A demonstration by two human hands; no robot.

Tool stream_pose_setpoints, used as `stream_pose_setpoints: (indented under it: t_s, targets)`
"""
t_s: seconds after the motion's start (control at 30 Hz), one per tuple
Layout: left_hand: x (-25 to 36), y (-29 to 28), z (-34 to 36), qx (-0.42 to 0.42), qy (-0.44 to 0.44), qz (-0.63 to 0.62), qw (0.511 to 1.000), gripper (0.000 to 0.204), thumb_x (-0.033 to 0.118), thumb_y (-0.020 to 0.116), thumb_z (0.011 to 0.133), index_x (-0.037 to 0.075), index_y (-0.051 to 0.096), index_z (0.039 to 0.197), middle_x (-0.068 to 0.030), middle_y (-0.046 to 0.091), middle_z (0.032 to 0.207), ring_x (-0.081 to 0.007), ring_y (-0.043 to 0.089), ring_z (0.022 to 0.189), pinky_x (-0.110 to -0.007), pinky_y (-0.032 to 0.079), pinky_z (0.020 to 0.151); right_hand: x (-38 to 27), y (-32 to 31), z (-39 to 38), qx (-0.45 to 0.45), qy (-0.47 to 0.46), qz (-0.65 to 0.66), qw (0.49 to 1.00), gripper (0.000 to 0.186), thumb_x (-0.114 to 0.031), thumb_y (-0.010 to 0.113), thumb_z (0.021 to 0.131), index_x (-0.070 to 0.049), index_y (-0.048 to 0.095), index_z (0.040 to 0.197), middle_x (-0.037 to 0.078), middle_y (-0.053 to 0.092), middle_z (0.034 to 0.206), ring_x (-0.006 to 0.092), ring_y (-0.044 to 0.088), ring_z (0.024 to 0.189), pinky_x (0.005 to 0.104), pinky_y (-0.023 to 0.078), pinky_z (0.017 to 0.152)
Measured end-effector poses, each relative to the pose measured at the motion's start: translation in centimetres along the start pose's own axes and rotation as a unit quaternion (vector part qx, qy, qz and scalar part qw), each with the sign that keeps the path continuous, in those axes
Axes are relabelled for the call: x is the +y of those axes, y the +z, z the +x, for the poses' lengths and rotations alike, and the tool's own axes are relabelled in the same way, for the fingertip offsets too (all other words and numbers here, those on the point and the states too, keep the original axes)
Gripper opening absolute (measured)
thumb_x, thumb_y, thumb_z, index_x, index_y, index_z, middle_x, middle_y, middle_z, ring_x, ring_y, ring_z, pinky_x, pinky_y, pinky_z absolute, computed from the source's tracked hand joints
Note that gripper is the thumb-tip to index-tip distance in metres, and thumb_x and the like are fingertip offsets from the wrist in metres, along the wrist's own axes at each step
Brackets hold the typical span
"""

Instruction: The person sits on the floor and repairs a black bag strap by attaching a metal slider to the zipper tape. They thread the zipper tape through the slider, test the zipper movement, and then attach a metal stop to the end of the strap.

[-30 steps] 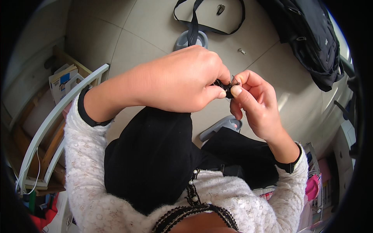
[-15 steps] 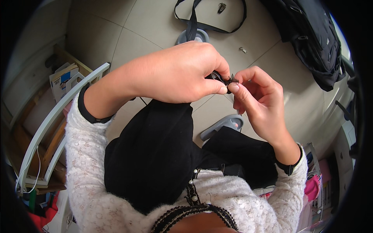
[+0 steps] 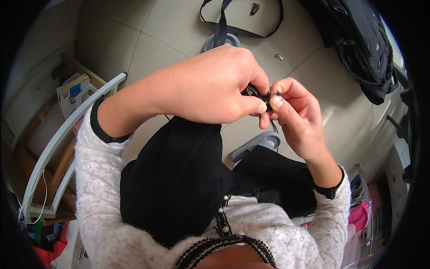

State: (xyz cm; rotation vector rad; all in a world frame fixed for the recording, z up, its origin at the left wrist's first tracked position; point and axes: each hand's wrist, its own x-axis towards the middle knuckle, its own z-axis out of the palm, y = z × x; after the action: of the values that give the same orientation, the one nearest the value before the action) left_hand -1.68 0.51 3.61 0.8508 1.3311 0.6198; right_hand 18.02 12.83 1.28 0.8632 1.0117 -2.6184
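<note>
My left hand [image 3: 210, 85], back upward, has thumb and fingers closed on a small dark, glossy item [image 3: 253, 92], partly hidden by the fingers. My right hand [image 3: 298, 116] pinches the item's right end, where thin, frayed-looking dark bits stick out, with thumb and forefinger. Both hands are close together above my black-trousered lap [image 3: 174, 175]. I cannot make out what the item is. Beyond them, a loop of black strap [image 3: 282, 18] lies over the tiles, with one end running down over a grey slipper [image 3: 210, 45].
A black bag [image 3: 358, 49] is at upper right. A small dark clip [image 3: 255, 9] and a small silver piece [image 3: 280, 58] lie on the tiled floor [image 3: 161, 27]. Another grey slipper [image 3: 242, 150] is below. A white metal rail [image 3: 76, 116] borders wooden shelving at left; a rack with pink items [image 3: 358, 215] is at right.
Both hands rose slightly, then shifted a little. My right hand's thumb and fingers have changed position on the dark item, and more fingertips now show beneath it.
</note>
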Motion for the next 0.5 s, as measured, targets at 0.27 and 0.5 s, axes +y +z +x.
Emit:
stream_pose_setpoints:
  t_s: [0.27, 0.5]
  targets:
    - [-0.3, -0.1, 0.8, -0.032, -0.073, -0.019, 0.997, 0.018, 0.012, 0.072, 0.089, -0.004, 0.073, 0.098, -0.0070, 0.065, 0.073, -0.0118, 0.057, 0.066, -0.029, 0.045, 0.060, -0.3, 0.2, 0.3, 0.035, -0.057, -0.171, 0.983, 0.010, -0.006, 0.065, 0.101, 0.002, 0.060, 0.104, 0.008, 0.071, 0.091, 0.0131, 0.071, 0.085, 0.0254, 0.057, 0.077]
    - [-1.2, 0.3, 1.1, 0.017, -0.057, -0.069, 0.996, 0.019, 0.014, 0.075, 0.089, -0.003, 0.073, 0.100, -0.0056, 0.066, 0.079, -0.0120, 0.059, 0.071, -0.029, 0.046, 0.065, -1.4, -0.2, 0.7, 0.048, -0.027, -0.279, 0.959, 0.014, -0.010, 0.064, 0.103, 0.003, 0.060, 0.100, 0.005, 0.067, 0.086, 0.0106, 0.068, 0.075, 0.0227, 0.054, 0.066]
